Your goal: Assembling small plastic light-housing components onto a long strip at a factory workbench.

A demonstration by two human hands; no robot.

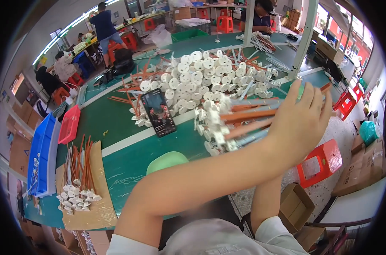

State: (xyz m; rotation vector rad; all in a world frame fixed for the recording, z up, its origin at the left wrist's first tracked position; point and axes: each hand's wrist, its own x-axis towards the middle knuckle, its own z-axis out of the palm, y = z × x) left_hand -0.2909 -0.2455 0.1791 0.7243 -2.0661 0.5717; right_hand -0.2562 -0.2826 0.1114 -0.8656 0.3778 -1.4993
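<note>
In the head view, the left arm reaches across the body to the right, and the left hand (303, 114) lies with bent fingers over the tail ends of a bundle (250, 117) of orange and grey wires with white heads; a small green thing (300, 92) shows at its fingertips. Whether these fingers clamp the bundle or only rest around it, I cannot tell. The right forearm (266, 199) passes behind the left one, which hides the right hand, so its grip cannot be told. The bundle is held out sideways near the table's right edge, white heads pointing left and blurred. Just behind its heads is a large pile (197, 72) of similar pieces on the green table (129, 159). A phone (159, 114) with a lit screen is at the pile's near left edge, and a green bowl (167, 160) is partly covered by the left forearm. On the left, a second bunch (80, 178) lies on cardboard (99, 214), near a blue tray (42, 157) and a red basket (69, 125). A red stool (331, 155) stands on the floor, right.
</note>
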